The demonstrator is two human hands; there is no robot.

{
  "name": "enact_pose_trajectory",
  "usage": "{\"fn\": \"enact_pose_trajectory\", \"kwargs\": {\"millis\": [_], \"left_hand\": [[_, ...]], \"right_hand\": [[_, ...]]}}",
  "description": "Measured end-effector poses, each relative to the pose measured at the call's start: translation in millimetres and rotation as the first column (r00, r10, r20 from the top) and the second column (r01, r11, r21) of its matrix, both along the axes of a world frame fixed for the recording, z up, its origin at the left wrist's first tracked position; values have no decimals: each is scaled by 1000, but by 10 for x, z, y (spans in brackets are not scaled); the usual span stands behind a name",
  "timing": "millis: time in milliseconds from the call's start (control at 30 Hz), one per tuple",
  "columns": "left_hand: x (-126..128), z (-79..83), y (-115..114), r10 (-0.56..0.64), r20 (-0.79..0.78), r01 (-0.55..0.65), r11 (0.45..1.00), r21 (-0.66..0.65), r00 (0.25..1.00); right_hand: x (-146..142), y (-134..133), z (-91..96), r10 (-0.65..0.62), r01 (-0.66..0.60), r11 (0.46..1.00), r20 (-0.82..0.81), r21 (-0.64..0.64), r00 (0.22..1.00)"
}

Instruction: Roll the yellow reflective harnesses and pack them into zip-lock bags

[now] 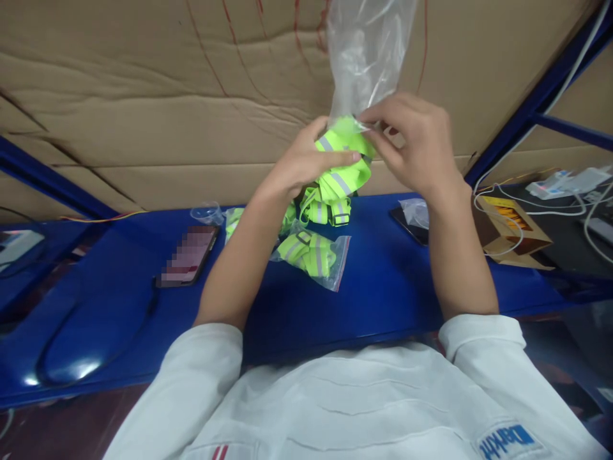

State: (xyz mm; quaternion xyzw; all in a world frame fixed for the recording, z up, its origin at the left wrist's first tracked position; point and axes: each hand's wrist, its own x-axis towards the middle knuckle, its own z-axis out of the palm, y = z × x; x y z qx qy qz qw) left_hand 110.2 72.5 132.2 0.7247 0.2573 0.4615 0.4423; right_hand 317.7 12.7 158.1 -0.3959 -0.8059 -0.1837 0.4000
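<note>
A: Cardboard (143,128) backs the blue table (383,294). Where's the reflective strap bundle (342,182)?
B: Above it, clamped in the left hand (306,156), its top at the clear bag's (366,57) mouth; the right hand (416,140) seems to pinch the plastic edge.
A: Any advice?
B: I'd squeeze the folds flat and draw the mouth wide so nothing catches; beyond, a bagged strap (311,252) and a phone (189,255) lie on the table

Cardboard wall (143,140), blue tabletop (383,287), seemingly reddish floor (96,418).
</note>
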Motion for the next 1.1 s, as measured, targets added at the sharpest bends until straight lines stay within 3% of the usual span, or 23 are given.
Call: {"fn": "enact_pose_trajectory", "kwargs": {"millis": [167,300,433,533,733,867,933,1033,1100], "left_hand": [[15,38,59,-19,192,13,999,32,981],[46,10,133,68,205,-93,989,114,976],[90,-90,268,253,205,-285,948,145,946],[135,-143,346,303,275,-354,921,160,912],[157,-45,284,185,453,-207,978,-1,872],[153,59,147,250,489,-240,967,-84,836],[154,94,75,205,524,-227,974,-23,827],[149,136,-19,35,626,-138,983,118,779],[141,165,-62,-19,677,-80,990,114,736]], "right_hand": [[10,12,12,3,-1,989,-11,149,1000],[-97,96,-68,110,-92,969,-71,228,991],[-193,157,-143,139,-127,989,-170,82,976],[-181,149,-137,167,-176,984,-212,-23,963],[-253,149,-184,294,-327,930,-197,-167,935],[-441,230,-295,226,-250,967,-279,-53,933],[-491,231,-314,164,-176,984,-276,-16,947],[-534,159,-305,121,-125,992,-209,-9,971],[-586,100,-297,109,-115,993,-157,-33,982]]}}
